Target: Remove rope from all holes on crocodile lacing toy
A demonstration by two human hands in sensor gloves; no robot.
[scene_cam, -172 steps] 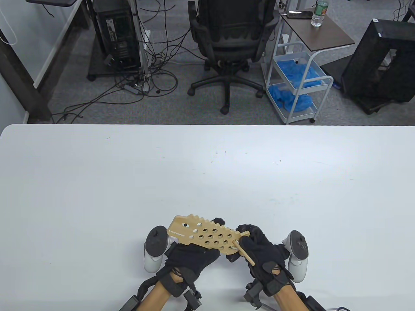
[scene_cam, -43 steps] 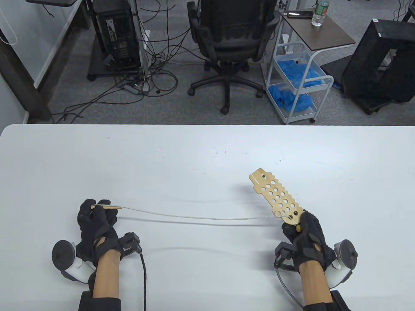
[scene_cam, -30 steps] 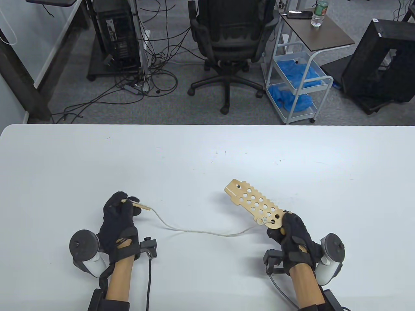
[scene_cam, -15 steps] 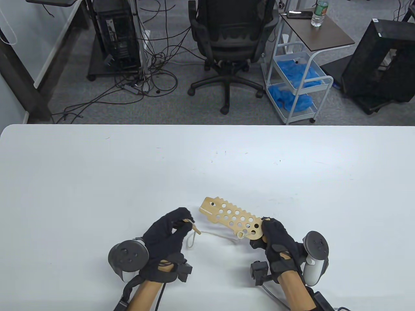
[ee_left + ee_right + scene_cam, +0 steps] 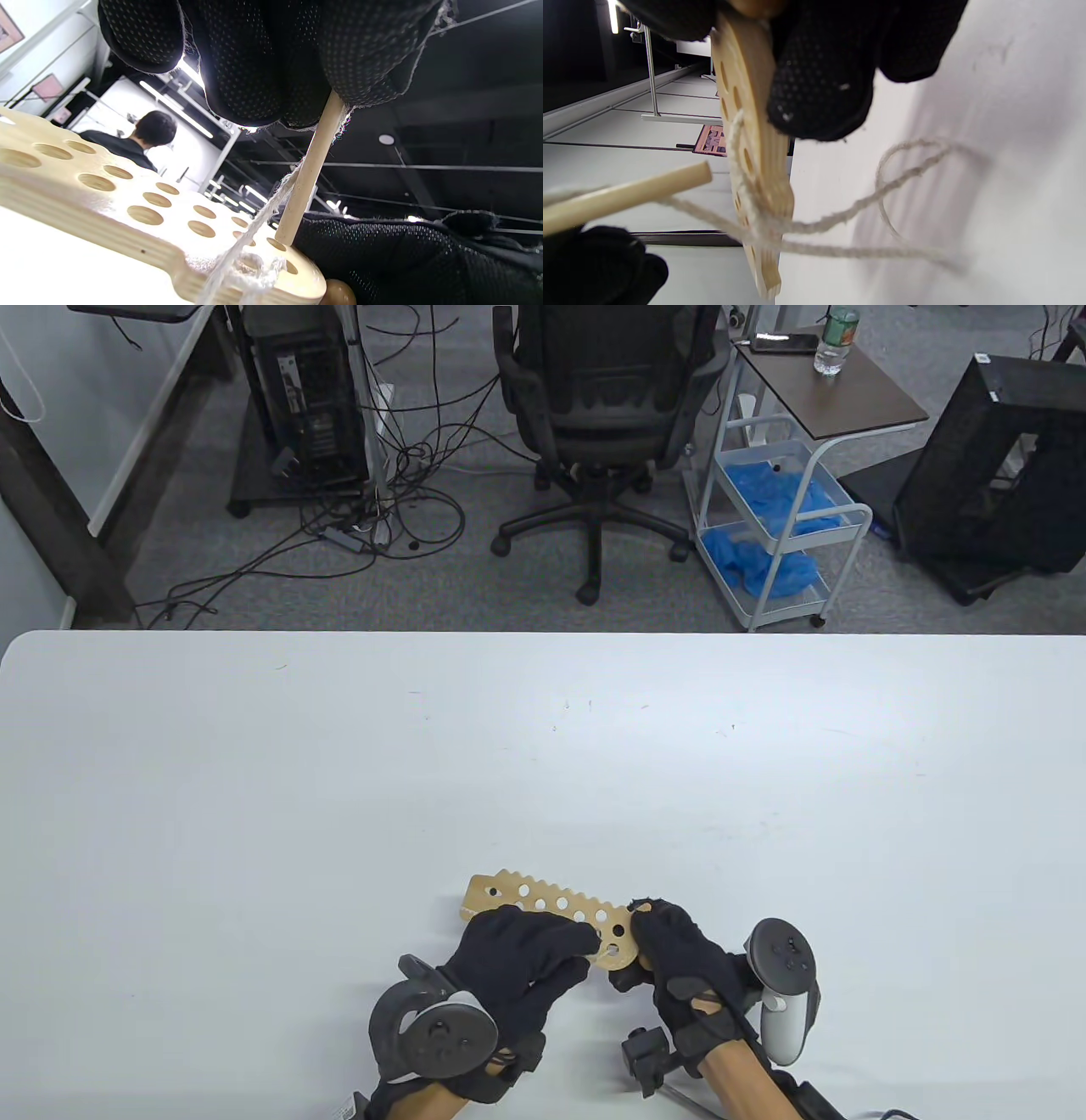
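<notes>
Both hands are working low over the tabletop (image 5: 254, 780); right hand (image 5: 679, 959) is gripping the crocodile lacing board (image 5: 543, 903); left hand (image 5: 522, 954) is pinching the rope's (image 5: 840, 220) wooden needle (image 5: 312, 165).

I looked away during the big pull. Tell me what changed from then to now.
Both hands came back together near the table's front edge. The left hand carried the wooden needle to the crocodile board's tail holes, and the taut rope fell slack into loops. The right hand keeps gripping the tail; the left keeps pinching the needle.
</notes>
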